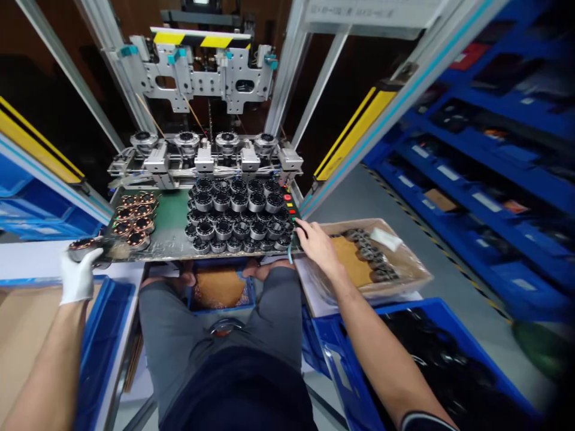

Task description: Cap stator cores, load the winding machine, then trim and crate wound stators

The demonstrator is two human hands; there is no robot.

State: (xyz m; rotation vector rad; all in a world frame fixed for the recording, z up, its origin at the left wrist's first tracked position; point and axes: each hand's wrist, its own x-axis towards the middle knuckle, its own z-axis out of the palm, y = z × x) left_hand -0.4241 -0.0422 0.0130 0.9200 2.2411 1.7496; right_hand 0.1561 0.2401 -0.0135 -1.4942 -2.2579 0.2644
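Observation:
My left hand, in a white glove, is closed around a motor stator with dark and coppery windings, left of the bench edge. Beside it on the green bench top sit several copper-wound stators in short rows. My bare right hand reaches to the bench's right edge, fingers stretched out and holding nothing. Its index fingertip is at the green button on a small control panel; whether it presses cannot be made out. Left of this hand stand stacked black-and-silver stators in several rows.
Behind the bench, a fixture carries several round parts under a metal press head. Yellow guard bars flank it. A lined carton with parts and a blue crate stand right; a blue bin sits between my legs.

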